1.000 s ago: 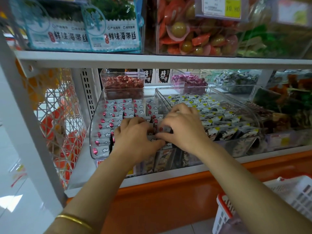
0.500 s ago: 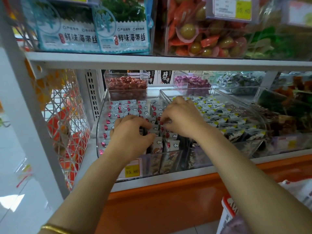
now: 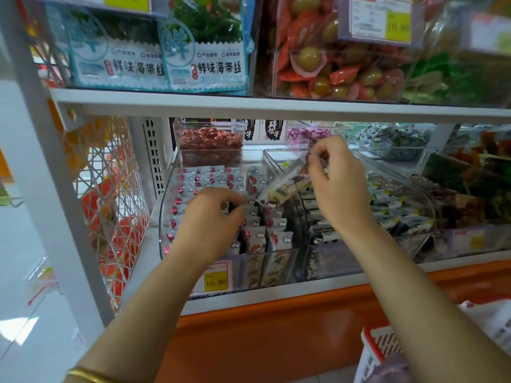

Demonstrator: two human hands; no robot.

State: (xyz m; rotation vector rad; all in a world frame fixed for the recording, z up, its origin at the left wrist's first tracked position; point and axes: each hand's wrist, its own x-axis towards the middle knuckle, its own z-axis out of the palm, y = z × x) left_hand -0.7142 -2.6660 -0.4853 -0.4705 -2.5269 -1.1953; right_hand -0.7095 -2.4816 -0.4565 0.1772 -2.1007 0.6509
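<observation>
A clear plastic bin (image 3: 166, 217) on the lower shelf holds rows of small white snack packets (image 3: 257, 230) with red dots and cloud prints. My right hand (image 3: 337, 183) pinches one packet (image 3: 282, 186) by its top edge and holds it tilted above the bin. My left hand (image 3: 210, 219) rests in the bin on the packet rows with its fingers curled; what its fingertips touch is hidden. A second clear bin (image 3: 420, 194) to the right holds darker packets (image 3: 392, 211).
A white shelf board (image 3: 276, 105) hangs just above my hands, loaded with seaweed packs (image 3: 204, 51) and egg snacks (image 3: 331, 73). A box of red candies (image 3: 208, 142) stands behind the bin. A price tag (image 3: 215, 280) reads 15.80. A red-rimmed basket (image 3: 378, 349) sits at the lower right.
My right hand has lifted up and to the right out of the bin with one packet pinched in it. My left hand stayed low in the bin.
</observation>
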